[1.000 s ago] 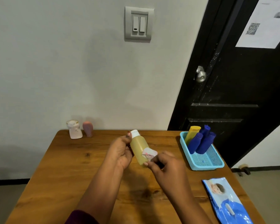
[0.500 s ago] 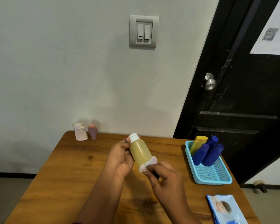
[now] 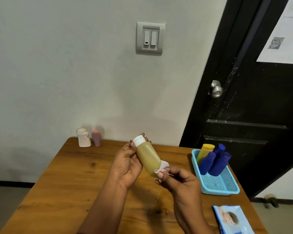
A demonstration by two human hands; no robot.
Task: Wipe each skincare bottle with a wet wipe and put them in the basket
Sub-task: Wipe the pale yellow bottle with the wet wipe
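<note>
Left hand (image 3: pixel 127 164) grips a yellow bottle (image 3: pixel 148 160) near its white cap. Right hand (image 3: pixel 179 180) pinches a wipe (image 3: pixel 163 167) against the bottle's base. Basket (image 3: pixel 218 187) at right.

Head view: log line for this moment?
left hand grips olive bottle | right hand pinches wet wipe at its base | basket holds yellow bottle, blue bottles

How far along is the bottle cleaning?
Seemingly done: a yellow bottle and three blue bottles stand in the blue basket. In hand: the left hand grips the mustard bottle while the right hand holds a wipe against its base. Left: the white bottle and pink bottle by the wall.
</note>
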